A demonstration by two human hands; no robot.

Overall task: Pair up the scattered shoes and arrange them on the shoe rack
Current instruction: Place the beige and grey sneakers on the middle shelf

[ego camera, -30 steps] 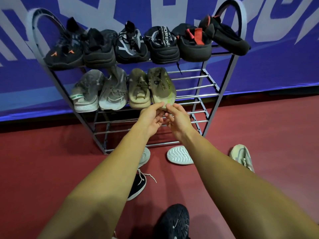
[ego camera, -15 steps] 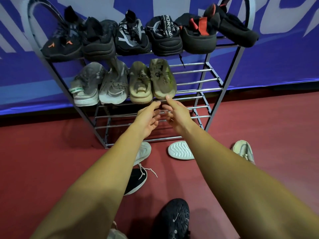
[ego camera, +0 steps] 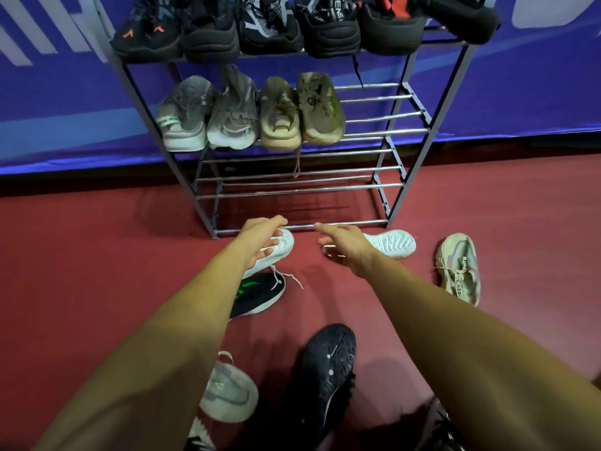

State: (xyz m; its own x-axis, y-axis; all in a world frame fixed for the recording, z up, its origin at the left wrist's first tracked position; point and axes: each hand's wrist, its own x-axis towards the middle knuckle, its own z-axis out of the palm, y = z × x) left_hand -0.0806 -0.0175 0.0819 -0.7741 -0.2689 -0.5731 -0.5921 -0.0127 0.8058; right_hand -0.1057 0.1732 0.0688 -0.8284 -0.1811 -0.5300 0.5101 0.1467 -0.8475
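1. Shoe rack stands on red floor, against blue banner.
2. Top shelf: row of dark shoes, edge to edge.
3. Mid shelf, left end: grey pair, w/ olive-tan pair just beside it.
4. L hand is low at rack's front-left foot, fingers spread, fingertips on toe of white shoe lying on floor; not gripping it.
5. R hand, apart from L, fingers spread, holds nothing. It overlaps one end of sole-up white shoe by rack's front rail; contact: cannot tell.
6. Floor nearer the person: green-striped black shoe touching the white shoe; sole-up black shoe; grey-white shoe partly under left forearm.
7. Beige shoe lies off rack's front-right foot.
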